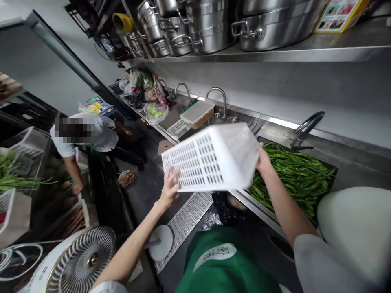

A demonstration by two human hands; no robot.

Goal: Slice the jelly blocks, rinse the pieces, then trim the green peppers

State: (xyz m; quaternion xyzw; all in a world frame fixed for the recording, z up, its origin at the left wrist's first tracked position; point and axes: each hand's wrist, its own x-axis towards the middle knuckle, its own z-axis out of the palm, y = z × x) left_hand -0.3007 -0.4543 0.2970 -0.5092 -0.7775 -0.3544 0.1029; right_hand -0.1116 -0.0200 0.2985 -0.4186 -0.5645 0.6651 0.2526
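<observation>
A white slotted plastic basket (195,162) is held up in front of me, tilted onto its side. My left hand (170,185) grips its lower left corner, fingers closed over the rim. On the opposite side, my right hand (263,159) is closed on the basket's right edge, with part of its fingers hidden behind it. Long green peppers (296,175) fill the sink beneath and beside my right forearm. The basket's inside is mostly out of sight.
A lidded container (198,114) rests across the sinks, beyond the basket. Stacked steel pots (210,28) line the shelf. At the left, a co-worker (88,132) bends over crates. A fan (82,260) stands lower left, and a large white tub (357,232) sits at the right.
</observation>
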